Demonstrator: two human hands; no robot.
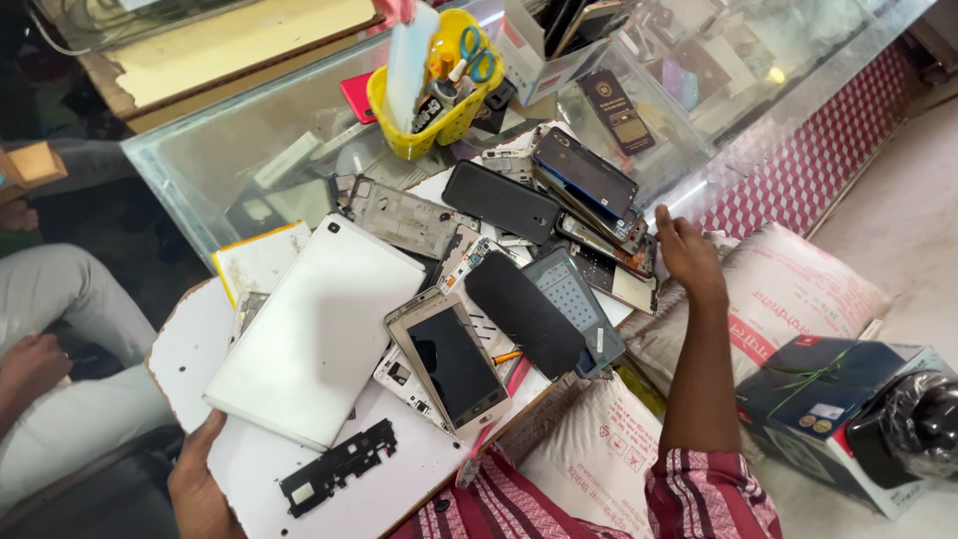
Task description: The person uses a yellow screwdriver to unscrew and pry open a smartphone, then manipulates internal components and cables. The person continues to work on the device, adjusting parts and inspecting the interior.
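At two o'clock on the white board (190,349), right hand (687,255) rests loosely curled, gripping nothing, against the stack of dismantled dark phones (599,215). Left hand (200,479) clasps the board's edge at seven o'clock. White flat tablet back (314,339) lies centre; yellow plastic tool basket (439,95) at twelve.

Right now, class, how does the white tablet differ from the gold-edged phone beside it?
The white tablet lies back up, showing a blank white shell; the gold-edged phone lies screen up, its glass dark. The tablet is far larger. Both are flat rectangles on the white board.
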